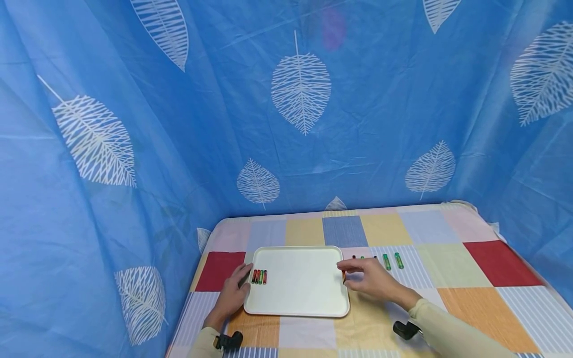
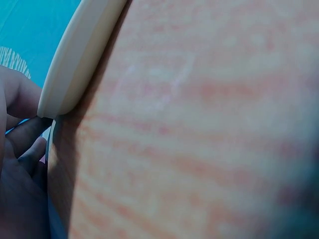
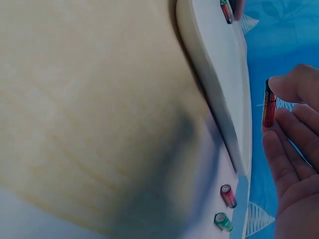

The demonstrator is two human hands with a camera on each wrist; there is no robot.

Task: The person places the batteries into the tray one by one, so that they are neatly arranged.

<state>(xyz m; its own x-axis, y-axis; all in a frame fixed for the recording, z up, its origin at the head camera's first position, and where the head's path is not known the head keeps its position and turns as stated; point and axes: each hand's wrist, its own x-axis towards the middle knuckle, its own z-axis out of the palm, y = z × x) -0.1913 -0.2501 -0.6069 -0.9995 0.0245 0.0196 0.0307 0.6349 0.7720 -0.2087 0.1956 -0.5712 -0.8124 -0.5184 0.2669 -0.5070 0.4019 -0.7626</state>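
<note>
A red and black battery (image 3: 269, 103) is pinched between the thumb and fingers of my right hand (image 1: 371, 279), held upright above the right rim of a white tray (image 1: 300, 298). My left hand (image 1: 233, 293) rests at the tray's left edge, thumb and fingers touching the rim. In the left wrist view its thumb (image 2: 21, 94) is against the tray's corner. Several red and green batteries (image 1: 258, 277) stand side by side in a short row at the tray's left side. To the right lie green batteries (image 1: 399, 260), with others partly hidden behind my right hand.
The table is covered with a patchwork cloth (image 1: 479, 313). A blue curtain (image 1: 358, 124) with white leaf prints encloses the back and sides. In the right wrist view, a red battery (image 3: 228, 196) and a green battery (image 3: 224, 221) are on the cloth beyond the tray's edge.
</note>
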